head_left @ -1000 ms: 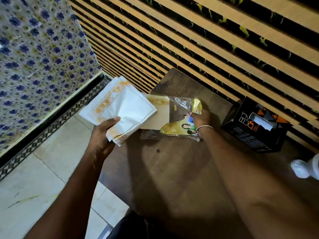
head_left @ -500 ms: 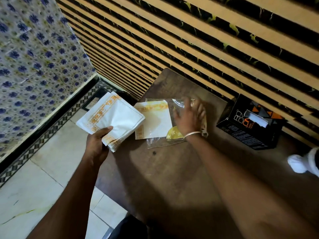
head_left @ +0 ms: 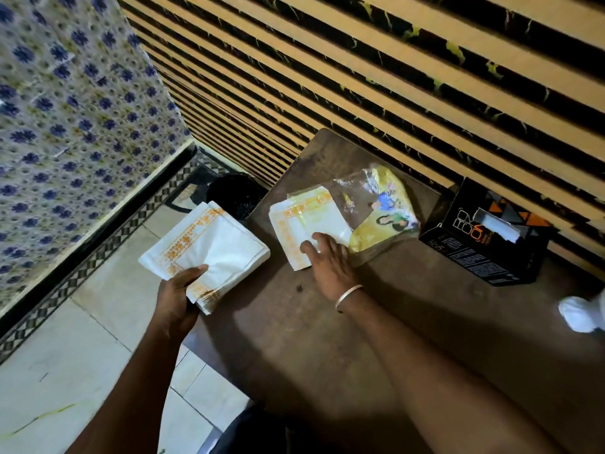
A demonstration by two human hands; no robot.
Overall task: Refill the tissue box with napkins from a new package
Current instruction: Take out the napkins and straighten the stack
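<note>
My left hand (head_left: 178, 298) grips a thick stack of white napkins with orange borders (head_left: 209, 247), held over the table's left edge. My right hand (head_left: 330, 265) rests flat, fingers spread, on a second pile of napkins (head_left: 294, 221) that sticks out of the torn clear and yellow package (head_left: 383, 211) lying on the brown table (head_left: 327, 339). The black tissue box (head_left: 484, 237) with orange print stands at the right against the wall, apart from both hands. A white tissue shows in its top slot.
A black bin (head_left: 235, 193) stands on the tiled floor beside the table's far left corner. A white crumpled object (head_left: 579, 312) lies at the table's right edge. A striped slatted wall runs behind the table.
My right hand has moved from the yellow end of the package to the napkins at its open end, and more of that pile now shows. My left hand still holds its stack.
</note>
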